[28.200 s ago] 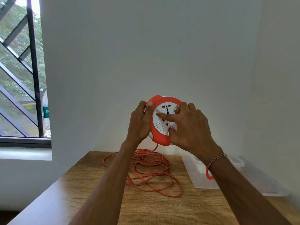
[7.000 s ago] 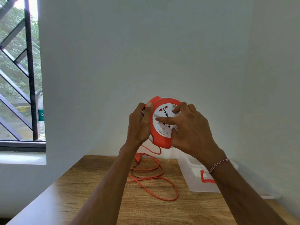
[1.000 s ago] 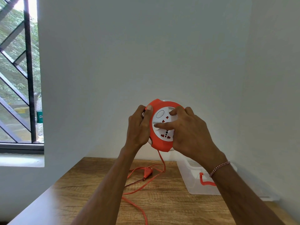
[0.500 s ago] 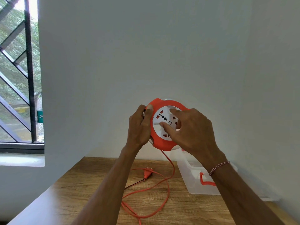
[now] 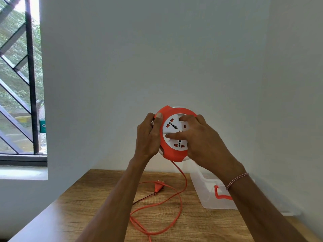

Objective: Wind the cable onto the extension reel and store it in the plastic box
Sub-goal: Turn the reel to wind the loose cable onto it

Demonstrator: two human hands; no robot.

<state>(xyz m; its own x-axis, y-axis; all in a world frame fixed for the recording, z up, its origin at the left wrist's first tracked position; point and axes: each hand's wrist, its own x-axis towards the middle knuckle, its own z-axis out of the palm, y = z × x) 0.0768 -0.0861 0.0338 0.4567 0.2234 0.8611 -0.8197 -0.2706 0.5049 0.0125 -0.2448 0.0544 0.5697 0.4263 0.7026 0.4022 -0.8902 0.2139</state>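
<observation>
I hold a round orange extension reel (image 5: 174, 155) with a white socket face upright in the air above the table. My left hand (image 5: 148, 137) grips its left rim, thumb on the orange edge. My right hand (image 5: 201, 142) lies on the white face, fingers curled onto it and the forefinger stretched across the disc. An orange cable (image 5: 176, 203) hangs from the reel's underside and loops on the wooden table (image 5: 83, 206), ending in an orange plug (image 5: 159, 185). A clear plastic box (image 5: 206, 194) with an orange latch stands at the right, behind my right forearm.
White walls close the corner behind and to the right of the table. A barred window (image 5: 21, 81) is on the left with a bottle on its sill. The box's clear lid (image 5: 288, 213) lies flat to the right of the box.
The pile of cable on the table has shrunk to one loose loop over the earlier frames. In the last second the white face has turned under my right hand and the loop has shifted.
</observation>
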